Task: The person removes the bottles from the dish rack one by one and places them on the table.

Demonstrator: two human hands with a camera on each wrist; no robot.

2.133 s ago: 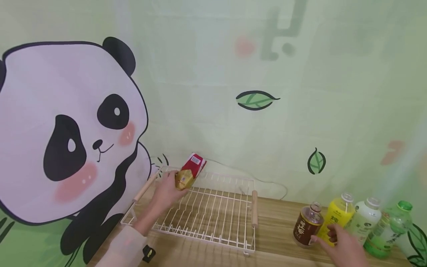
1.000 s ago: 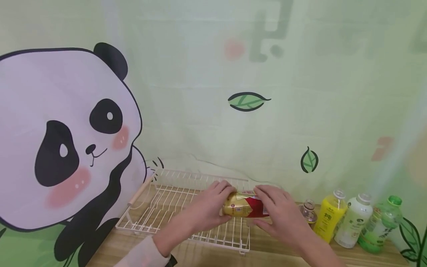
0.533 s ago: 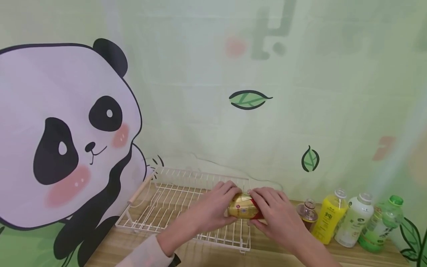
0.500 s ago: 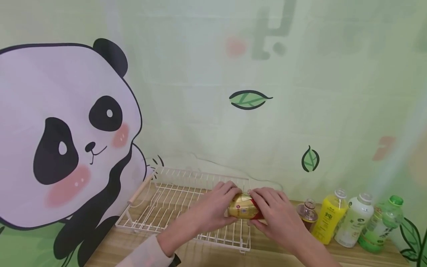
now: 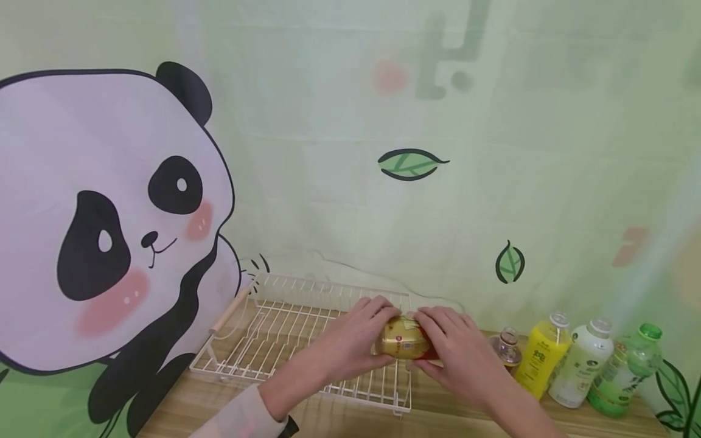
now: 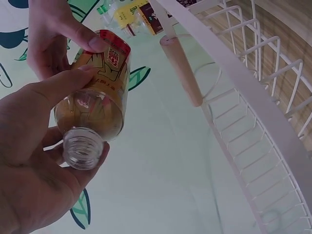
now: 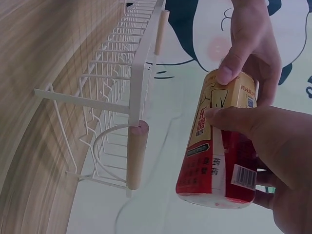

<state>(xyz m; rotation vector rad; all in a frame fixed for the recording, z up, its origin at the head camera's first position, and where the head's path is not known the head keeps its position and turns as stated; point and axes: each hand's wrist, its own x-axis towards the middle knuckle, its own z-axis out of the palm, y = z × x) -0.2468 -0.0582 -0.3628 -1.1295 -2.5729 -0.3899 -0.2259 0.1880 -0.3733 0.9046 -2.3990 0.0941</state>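
Both hands hold one plastic bottle with a gold and red label, lying sideways above the right part of a white wire dish rack. My left hand grips its neck end. At the label's red end my right hand has thumb and fingers around it. In the left wrist view the bottle's clear threaded neck shows no cap. The right wrist view shows the bottle's red base end with a barcode, both thumbs pressing on the label.
To the right stand a brown-labelled bottle, a yellow bottle, a white bottle and a green bottle on the wooden table. The rack has wooden handles. A panda-printed cloth hangs behind.
The left hand has brought the gold and red bottle rightward from over the rack's left part. The right hand has left the standing bottles and taken hold of its other end.
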